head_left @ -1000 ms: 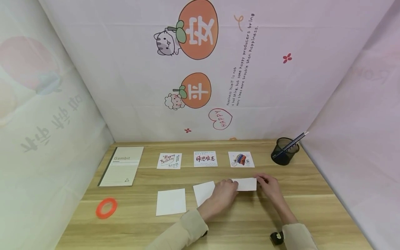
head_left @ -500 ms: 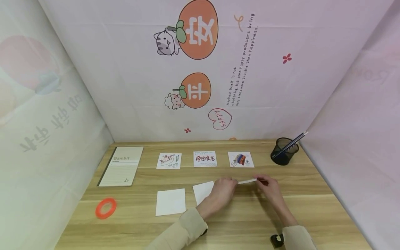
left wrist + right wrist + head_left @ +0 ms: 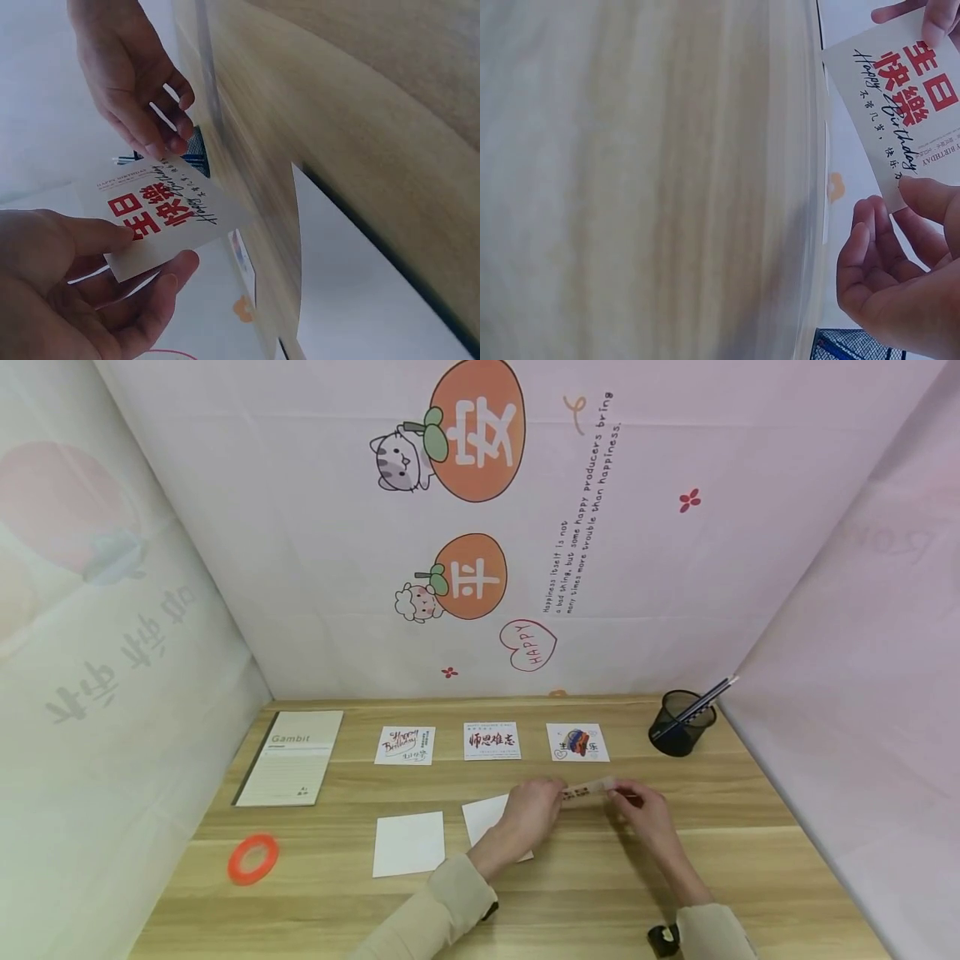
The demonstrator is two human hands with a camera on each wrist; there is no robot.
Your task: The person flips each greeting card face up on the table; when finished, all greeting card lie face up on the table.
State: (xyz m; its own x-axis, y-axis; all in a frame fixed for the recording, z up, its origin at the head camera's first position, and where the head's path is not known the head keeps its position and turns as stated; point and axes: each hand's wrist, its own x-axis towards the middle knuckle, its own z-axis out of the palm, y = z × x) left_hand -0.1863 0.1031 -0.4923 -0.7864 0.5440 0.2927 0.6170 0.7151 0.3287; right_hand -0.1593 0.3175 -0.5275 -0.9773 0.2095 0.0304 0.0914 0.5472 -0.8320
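Observation:
A white birthday card (image 3: 583,791) with red characters and black "Happy Birthday" script is held up between both hands above the table. My left hand (image 3: 529,814) pinches one end; in the left wrist view its thumb lies on the printed face of the card (image 3: 161,214). At the opposite edge my right hand (image 3: 649,821) pinches a corner, thumb on the print, as the right wrist view of the card (image 3: 892,105) shows. Partly behind the left hand lies a blank white card (image 3: 480,814), with another blank card (image 3: 408,843) to its left.
Along the back lie a "Happy Birthday" card (image 3: 403,746), a card with red characters (image 3: 491,742) and a colourful card (image 3: 577,743). A notebook (image 3: 288,760) and red tape roll (image 3: 252,860) are at left; a mesh pen holder (image 3: 675,731) stands back right.
The card in both hands has tilted from its blank white side, through edge-on, to show its printed face to the head camera. Both hands stay in nearly the same place.

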